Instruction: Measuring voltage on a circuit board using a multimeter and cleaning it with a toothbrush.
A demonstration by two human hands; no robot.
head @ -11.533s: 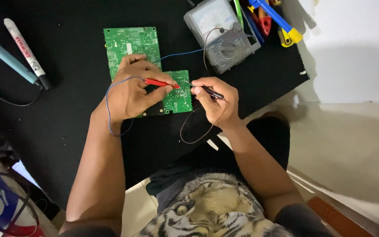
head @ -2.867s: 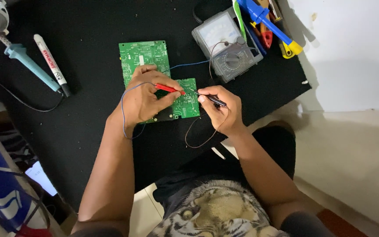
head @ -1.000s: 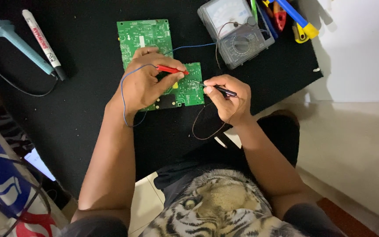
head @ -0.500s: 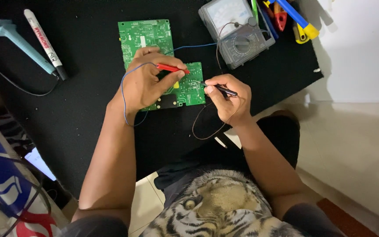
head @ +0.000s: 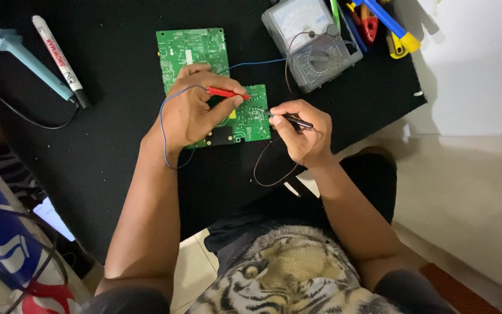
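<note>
A green circuit board [head: 192, 49] lies on a black mat [head: 100, 145]. My left hand [head: 190, 113] rests on the board and pinches a red test probe [head: 226, 93], tip pointing right onto the board's lower right part. My right hand [head: 300, 128] grips a black test probe [head: 294, 121], tip pointing left and touching the board near its right edge. A blue lead [head: 251, 63] and a dark lead [head: 271, 168] run from the probes to a grey analogue multimeter [head: 312, 40] at the back.
A teal-handled soldering tool [head: 27, 58] and a white marker pen [head: 59, 58] lie at the far left of the mat. Red, blue and yellow hand tools [head: 384, 26] sit behind the meter. White wall and pale floor are on the right. A blue object [head: 1, 232] lies at lower left.
Both hands keep the probes on the board. The two tips have shifted only slightly across the board's lower right part; the view itself has drifted a little.
</note>
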